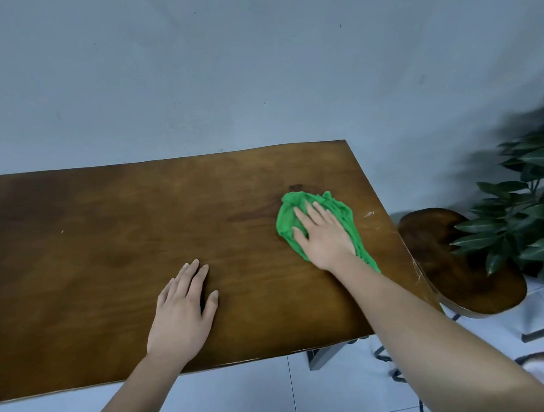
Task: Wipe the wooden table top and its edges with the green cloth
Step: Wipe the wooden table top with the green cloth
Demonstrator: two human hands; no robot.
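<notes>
The wooden table top [109, 246] is dark brown and spans most of the view, its right edge slanting down at the right. A crumpled green cloth [287, 216] lies on the top near that right edge. My right hand [322, 234] presses flat on the cloth, fingers spread, covering its middle. My left hand [181, 308] rests palm down on the bare wood near the front edge, holding nothing. White scuff marks [370, 215] show on the wood just right of the cloth.
A grey wall [257, 65] runs right behind the table. A low wooden stool [450, 259] stands beyond the right edge, with a leafy green plant [529, 211] past it. Pale floor tiles [258, 395] show below the front edge.
</notes>
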